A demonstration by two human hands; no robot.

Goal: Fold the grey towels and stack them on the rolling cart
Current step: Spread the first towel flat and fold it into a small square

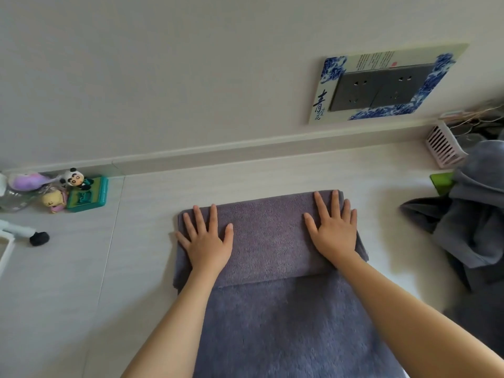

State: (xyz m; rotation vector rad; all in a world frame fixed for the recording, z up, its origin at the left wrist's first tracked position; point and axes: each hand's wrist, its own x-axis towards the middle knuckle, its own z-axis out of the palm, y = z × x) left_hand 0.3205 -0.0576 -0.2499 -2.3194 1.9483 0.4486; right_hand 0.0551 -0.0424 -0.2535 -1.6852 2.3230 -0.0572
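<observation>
A grey towel point(268, 246) lies on the pale floor in the middle of the view, its far end folded back over itself into a thick band. My left hand point(207, 238) presses flat on the left part of that folded band, fingers spread. On the right part my right hand point(334, 230) presses down the same way. The unfolded length of the towel runs toward me between my forearms. A heap of crumpled grey towels point(474, 222) sits at the right edge. Part of a white frame with a black caster point(39, 238) shows at the left edge.
Small toys and a green box point(87, 193) stand by the skirting at the left. A pink slatted basket point(444, 147) sits against the wall at the right, next to a green object point(441, 181). A wall socket plate point(381, 85) with a blue patterned surround is above.
</observation>
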